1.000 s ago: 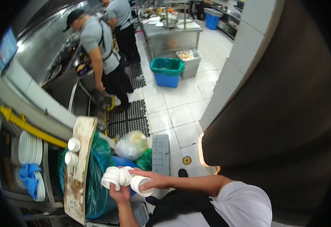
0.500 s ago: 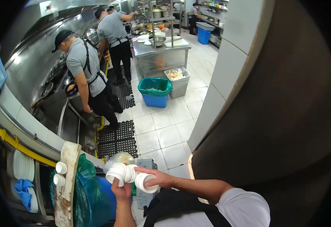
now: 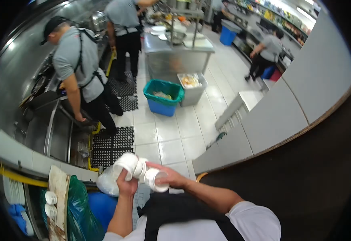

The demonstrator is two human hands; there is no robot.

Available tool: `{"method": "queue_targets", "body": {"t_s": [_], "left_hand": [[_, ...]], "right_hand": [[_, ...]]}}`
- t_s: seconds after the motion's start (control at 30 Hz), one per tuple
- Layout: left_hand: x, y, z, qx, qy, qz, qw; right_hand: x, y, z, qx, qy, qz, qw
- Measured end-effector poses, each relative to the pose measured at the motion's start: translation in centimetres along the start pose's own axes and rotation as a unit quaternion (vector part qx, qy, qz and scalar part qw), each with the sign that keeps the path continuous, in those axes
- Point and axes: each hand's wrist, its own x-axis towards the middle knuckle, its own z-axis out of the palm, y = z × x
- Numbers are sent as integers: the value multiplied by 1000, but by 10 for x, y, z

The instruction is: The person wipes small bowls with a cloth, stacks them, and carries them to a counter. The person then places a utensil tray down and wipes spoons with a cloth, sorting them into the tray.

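My left hand (image 3: 126, 184) is wrapped round a stack of white cups (image 3: 128, 165) in front of my chest. Beside it, my right hand (image 3: 170, 178) grips a second stack of white cups (image 3: 154, 179), its thumb at the open end. More white cups show between the two stacks, touching both. At the lower left, two short stacks of white cups (image 3: 51, 204) sit on a worn white board (image 3: 58, 183).
A person (image 3: 79, 64) stands at the stove on the left, another person (image 3: 124, 36) beyond, and one more (image 3: 266, 52) at the right shelves. A green-lined blue bin (image 3: 162, 105) and grey bin (image 3: 195, 94) stand ahead. A tiled wall (image 3: 272, 116) is on the right.
The view has swung to the right, bringing the right-hand shelves and a person there into sight. Both hands still hold the cups, now higher in view. The board has shifted left and down.
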Motion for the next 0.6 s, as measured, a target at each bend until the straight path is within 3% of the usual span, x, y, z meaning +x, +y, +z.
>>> {"method": "queue_targets", "body": {"t_s": [0.17, 0.23, 0.37, 0.43, 0.5, 0.6], "left_hand": [[121, -33, 51, 14, -83, -92, 992], [166, -51, 67, 29, -110, -105, 988], [243, -71, 89, 59, -118, -140, 981], [270, -70, 95, 97, -121, -114, 981], [295, -74, 104, 104, -114, -133, 979], [353, -99, 110, 103, -126, -163, 973]], "right_hand": [[9, -62, -56, 39, 110, -90, 989], [18, -82, -93, -73, 151, -119, 979], [45, -124, -149, -79, 163, -146, 973], [63, -141, -166, -72, 173, -146, 971], [79, -155, -186, 11, 141, -154, 978], [86, -182, -224, -27, 190, -157, 969]]}}
